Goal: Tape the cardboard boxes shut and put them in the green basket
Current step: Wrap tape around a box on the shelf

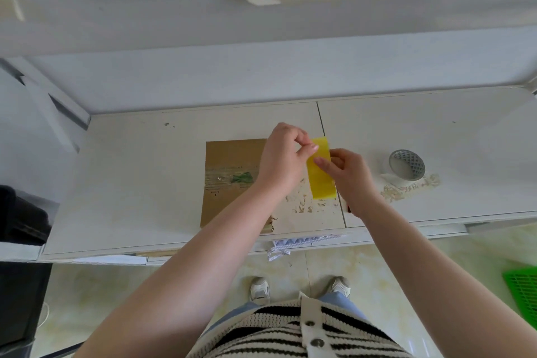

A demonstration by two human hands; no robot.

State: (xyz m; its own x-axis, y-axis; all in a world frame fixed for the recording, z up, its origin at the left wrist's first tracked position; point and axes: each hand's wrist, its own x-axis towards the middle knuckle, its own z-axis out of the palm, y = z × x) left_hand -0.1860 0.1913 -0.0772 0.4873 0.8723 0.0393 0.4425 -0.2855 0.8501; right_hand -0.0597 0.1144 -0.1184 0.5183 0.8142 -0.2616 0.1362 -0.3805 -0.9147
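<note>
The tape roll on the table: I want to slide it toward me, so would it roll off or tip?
The tape roll seems to lie flat on its side on the table, so a push would probably slide it, not roll it. It looks like a hollow ring, likely light. The chipped surface patch beside it might snag it.

Bright, even daylight, shadows soft and faint. Strong wide-angle bending at edges. Upper part smeared and blurry; white table [436, 131] near washed out, centre sharp.
</note>
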